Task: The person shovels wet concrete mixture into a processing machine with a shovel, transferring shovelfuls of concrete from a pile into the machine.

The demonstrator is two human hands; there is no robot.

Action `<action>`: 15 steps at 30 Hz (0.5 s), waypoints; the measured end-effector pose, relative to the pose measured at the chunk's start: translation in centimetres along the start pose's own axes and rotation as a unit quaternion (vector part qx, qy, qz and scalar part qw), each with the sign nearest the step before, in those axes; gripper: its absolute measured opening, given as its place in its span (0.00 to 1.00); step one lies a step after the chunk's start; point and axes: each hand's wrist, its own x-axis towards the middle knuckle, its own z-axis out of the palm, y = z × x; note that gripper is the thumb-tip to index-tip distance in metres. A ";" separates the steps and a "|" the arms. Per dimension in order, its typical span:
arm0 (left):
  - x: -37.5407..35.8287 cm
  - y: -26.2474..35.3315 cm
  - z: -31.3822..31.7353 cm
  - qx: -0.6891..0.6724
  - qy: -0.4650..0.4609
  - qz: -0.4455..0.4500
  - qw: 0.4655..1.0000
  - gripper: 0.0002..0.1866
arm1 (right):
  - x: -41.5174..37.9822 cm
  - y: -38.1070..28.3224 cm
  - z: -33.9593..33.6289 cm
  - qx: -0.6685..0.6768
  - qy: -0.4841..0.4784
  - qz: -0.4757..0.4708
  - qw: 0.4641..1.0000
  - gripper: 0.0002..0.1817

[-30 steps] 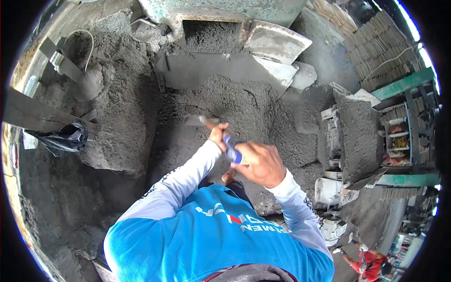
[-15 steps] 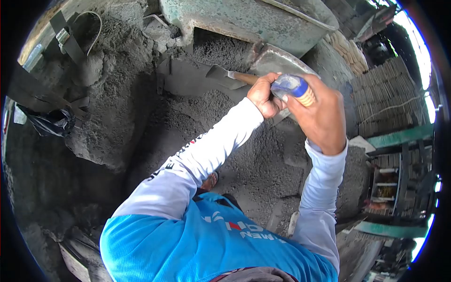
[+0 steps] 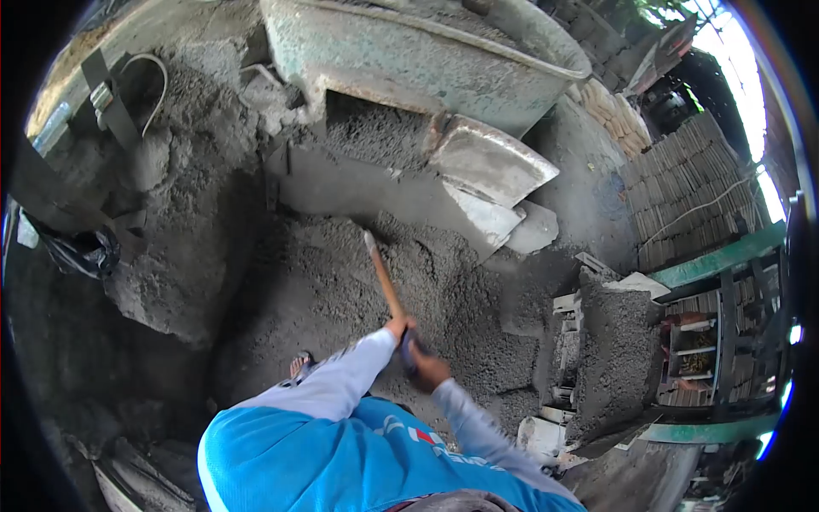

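Note:
My left hand (image 3: 399, 326) is wrapped round the wooden shaft of a shovel (image 3: 386, 282), low in front of my body. My right hand (image 3: 428, 372) is closed on the dark blue grip at the shovel's top end. The shaft points forward and slightly left, away from me. Its blade is sunk in or hidden by the heap of damp grey mix (image 3: 435, 273), so I see only the metal neck at the heap's edge.
A worn green metal trough (image 3: 384, 64) stands ahead, with metal sheets (image 3: 495, 162) below its right side. A mould box filled with grey mix (image 3: 618, 358) lies right, near a green frame (image 3: 725, 256) and stacked boards (image 3: 687, 183). A black plastic bag (image 3: 85, 252) hangs left.
Both hands have come down and back toward my body with the shovel. Its blade has gone from the flat surface beneath the trough to the heap nearer me.

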 end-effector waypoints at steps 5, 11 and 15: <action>-5.1 9.4 5.2 -0.249 -0.029 -0.111 0.962 0.09 | -4.6 -8.5 -10.6 0.158 0.174 0.032 0.971 0.34; -2.6 15.7 14.3 -0.306 -0.045 -0.036 0.950 0.18 | -16.0 -4.9 -19.2 0.569 0.323 0.112 0.748 0.23; 0.3 17.6 12.4 -0.227 -0.041 -0.013 0.973 0.27 | -17.5 -4.4 -14.8 0.866 0.262 0.135 0.404 0.17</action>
